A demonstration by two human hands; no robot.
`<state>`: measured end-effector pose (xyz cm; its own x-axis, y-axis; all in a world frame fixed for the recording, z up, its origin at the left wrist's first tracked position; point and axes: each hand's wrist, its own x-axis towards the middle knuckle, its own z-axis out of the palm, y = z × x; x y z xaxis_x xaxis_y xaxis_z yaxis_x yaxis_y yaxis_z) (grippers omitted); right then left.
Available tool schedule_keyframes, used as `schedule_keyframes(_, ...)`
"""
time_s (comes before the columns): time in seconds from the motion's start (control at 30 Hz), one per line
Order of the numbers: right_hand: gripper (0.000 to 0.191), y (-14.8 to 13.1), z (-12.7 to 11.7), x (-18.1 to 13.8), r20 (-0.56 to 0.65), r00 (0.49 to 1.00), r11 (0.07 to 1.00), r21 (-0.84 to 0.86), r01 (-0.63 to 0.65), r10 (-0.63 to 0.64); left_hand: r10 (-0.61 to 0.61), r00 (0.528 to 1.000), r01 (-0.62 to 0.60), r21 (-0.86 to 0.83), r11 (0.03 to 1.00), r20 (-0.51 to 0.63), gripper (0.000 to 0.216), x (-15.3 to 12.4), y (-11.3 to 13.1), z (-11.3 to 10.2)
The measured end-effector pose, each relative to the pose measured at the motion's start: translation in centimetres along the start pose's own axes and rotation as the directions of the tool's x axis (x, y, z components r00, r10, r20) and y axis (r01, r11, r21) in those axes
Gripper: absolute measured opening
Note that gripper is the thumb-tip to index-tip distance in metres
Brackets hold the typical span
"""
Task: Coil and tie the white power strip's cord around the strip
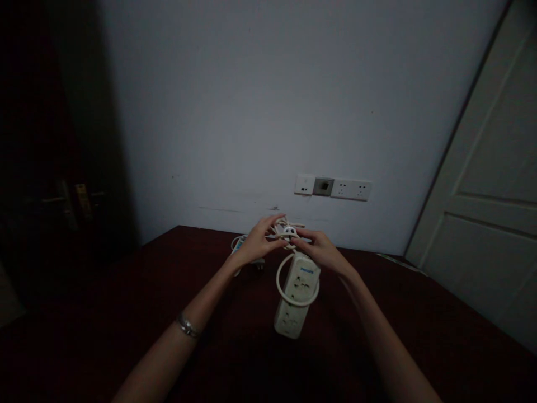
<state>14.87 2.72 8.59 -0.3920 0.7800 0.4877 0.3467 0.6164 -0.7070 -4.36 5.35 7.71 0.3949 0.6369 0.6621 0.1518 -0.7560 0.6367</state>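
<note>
A white power strip with blue PHILIPS lettering is tilted in front of me, below my hands. Its white cord makes a loose loop across the strip's face and gathers into a bundle above it. My left hand is closed on the left side of that bundle, thumb and fingers around the coils. From the right, my right hand pinches the cord near the strip's top end. Between the hands sits a round white plug, partly wrapped by cord. Whether the strip touches the table is unclear.
Behind my left hand, a second white corded item with a blue label lies on the dark red table, partly hidden. Wall sockets and a switch plate are beyond. A white door stands at right.
</note>
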Motion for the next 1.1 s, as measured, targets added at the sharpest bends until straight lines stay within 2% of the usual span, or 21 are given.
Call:
schedule_keyframes(0.07, 0.043, 0.2, 0.0, 0.1, -0.033, 0.999, 0.999, -0.038, 0.002, -0.003, 0.087, 0.995, -0.072, 0.266, 0.961, -0.046, 0.048, 0.0, -0.2, -0.1)
schedule_keyframes(0.1, 0.042, 0.2, 0.0, 0.1, -0.043, 0.999, 0.999, -0.053, 0.004, -0.006, 0.134, 0.989, -0.105, 0.355, 0.929, -0.058, 0.044, -0.1, -0.2, -0.2)
schedule_keyframes(0.17, 0.041, 0.1, 0.1, 0.1, -0.056, 0.998, 0.998, -0.062, 0.007, -0.011, 0.220, 0.974, -0.175, 0.456, 0.873, -0.047, 0.044, -0.2, -0.1, -0.2)
schedule_keyframes(0.23, 0.040, -0.2, 0.1, 0.0, -0.046, 0.999, 0.999, -0.047, -0.001, -0.001, 0.283, 0.959, -0.246, 0.486, 0.838, -0.002, 0.043, -0.3, 0.2, -0.1)
schedule_keyframes(0.37, 0.039, -1.3, 0.2, -0.2, -0.013, 0.999, 0.999, -0.006, -0.050, 0.050, 0.317, 0.944, -0.325, 0.398, 0.858, 0.088, 0.039, -0.2, 0.7, 0.1)
schedule_keyframes(0.5, 0.037, -2.0, 0.3, -0.3, -0.129, 0.985, 0.993, 0.053, -0.105, 0.111, 0.259, 0.966, -0.247, 0.314, 0.917, 0.006, 0.035, -0.1, 0.9, 0.1)
schedule_keyframes(0.6, 0.030, -2.2, 0.2, -0.3, -0.222, 0.969, 0.993, 0.063, -0.099, 0.111, 0.215, 0.976, -0.192, 0.297, 0.935, -0.045, 0.030, 0.0, 1.2, 0.0)
schedule_keyframes(0.83, 0.024, -2.9, 0.0, -0.7, -0.132, 0.983, 0.991, 0.006, -0.131, 0.131, 0.117, 0.989, -0.093, 0.223, 0.970, -0.095, 0.030, -0.3, 2.0, 0.0)
schedule_keyframes(0.97, 0.021, -3.3, 0.2, -0.7, -0.069, 0.986, 0.987, 0.066, -0.149, 0.153, 0.140, 0.981, -0.115, 0.176, 0.978, -0.135, 0.030, -0.4, 2.5, 0.1)
schedule_keyframes(1.1, 0.020, -3.6, 0.1, -0.8, -0.037, 0.990, 0.990, 0.037, -0.134, 0.135, 0.168, 0.983, -0.153, 0.163, 0.975, -0.077, 0.028, -0.5, 2.9, -0.3)
